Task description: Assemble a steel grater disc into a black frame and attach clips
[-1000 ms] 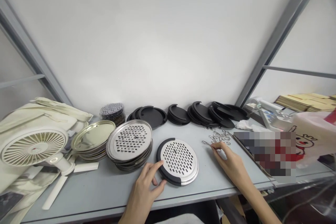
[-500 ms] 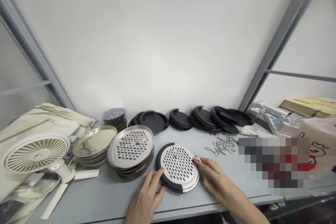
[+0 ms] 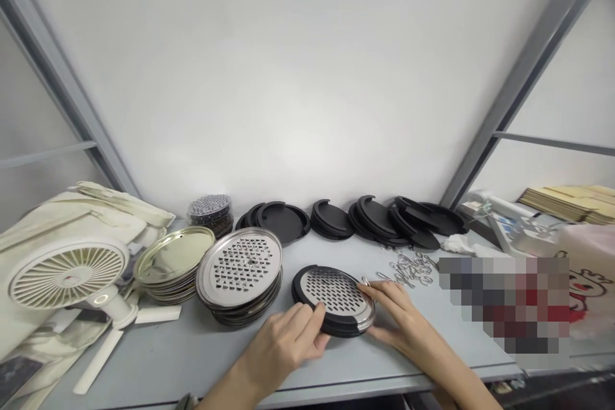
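A round metal grater disc (image 3: 331,288) sits in a black crescent-edged plastic base (image 3: 298,277), its near side tilted up a little from the table. My left hand (image 3: 291,333) grips the near left edge, thumb and fingers pressed together on the black rim. At the right edge, my right hand (image 3: 396,317) holds the disc with fingers on top and thumb below. A small metal ring clip (image 3: 366,282) shows beside the right fingertips. Left of it stands a stack of metal grater discs (image 3: 240,269).
Black plastic bases (image 3: 331,219) line the wall in several piles. Wire clips (image 3: 413,269) lie scattered at right. Gold-toned plates (image 3: 175,256), a clear tub (image 3: 209,211) and a white fan (image 3: 70,275) are at left. A cloth bag (image 3: 589,269) and flat cardboard (image 3: 567,202) lie right.
The grater assembly has shifted slightly right and tipped from lying flatter. My left hand has moved right, from its left edge onto its near edge. My right hand stays at the right edge.
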`<state>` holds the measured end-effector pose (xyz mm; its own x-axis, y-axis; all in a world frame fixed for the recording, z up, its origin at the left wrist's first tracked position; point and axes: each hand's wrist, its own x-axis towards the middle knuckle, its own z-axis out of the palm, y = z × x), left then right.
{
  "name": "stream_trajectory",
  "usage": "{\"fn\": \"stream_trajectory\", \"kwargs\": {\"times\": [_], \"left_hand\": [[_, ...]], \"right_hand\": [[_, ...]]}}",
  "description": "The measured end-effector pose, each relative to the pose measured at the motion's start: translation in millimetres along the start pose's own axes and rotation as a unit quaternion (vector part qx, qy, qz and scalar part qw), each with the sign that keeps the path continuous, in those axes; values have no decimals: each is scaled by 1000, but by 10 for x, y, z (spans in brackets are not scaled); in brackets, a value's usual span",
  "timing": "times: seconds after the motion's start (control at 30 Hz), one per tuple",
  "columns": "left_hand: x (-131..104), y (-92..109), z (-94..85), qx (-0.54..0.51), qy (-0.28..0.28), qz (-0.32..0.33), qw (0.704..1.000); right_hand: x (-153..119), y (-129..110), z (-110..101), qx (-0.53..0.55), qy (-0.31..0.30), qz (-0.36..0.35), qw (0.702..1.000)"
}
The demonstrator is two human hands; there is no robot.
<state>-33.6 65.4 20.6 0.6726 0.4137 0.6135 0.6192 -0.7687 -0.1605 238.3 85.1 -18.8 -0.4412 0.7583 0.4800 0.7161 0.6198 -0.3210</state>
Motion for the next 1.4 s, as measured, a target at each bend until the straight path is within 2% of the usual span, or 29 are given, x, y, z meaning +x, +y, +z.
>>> {"fn": "stream_trajectory", "kwargs": {"times": [0.1,0.2,0.23,0.33,0.43,0.53,0.63,0.83,1.0,1.17,1.27,1.4], "left_hand": [[140,12,-92,-51,19,-43,998],[246,18,-142,-108,43,-126,985],[270,19,-142,-132,47,-158,978],[291,32,-98,-199,53,-233,951],[238,71,-37,-237,38,-262,935],[153,127,10,-259,-19,-254,932],[88,171,66,-267,-82,-244,929],[89,175,183,-232,-147,-199,941],[204,146,114,-251,-168,-129,944],[366,65,84,-244,-176,-108,948],[418,4,135,-204,-195,-56,958],[436,-25,177,-156,-209,7,965]], "right_hand": [[-5,-42,-106,34,-5,4,999],[9,-130,-166,88,10,31,996],[25,-160,-172,100,33,45,993],[105,-216,-163,128,78,106,983],[189,-217,-144,177,80,205,959],[224,-207,-118,227,75,271,932],[213,-226,-71,254,70,303,916],[171,-298,44,280,-40,351,893],[193,-308,71,252,-102,342,900],[192,-270,57,232,-121,338,904],[140,-211,25,244,-114,324,907],[57,-122,-71,181,-58,299,935]]}}
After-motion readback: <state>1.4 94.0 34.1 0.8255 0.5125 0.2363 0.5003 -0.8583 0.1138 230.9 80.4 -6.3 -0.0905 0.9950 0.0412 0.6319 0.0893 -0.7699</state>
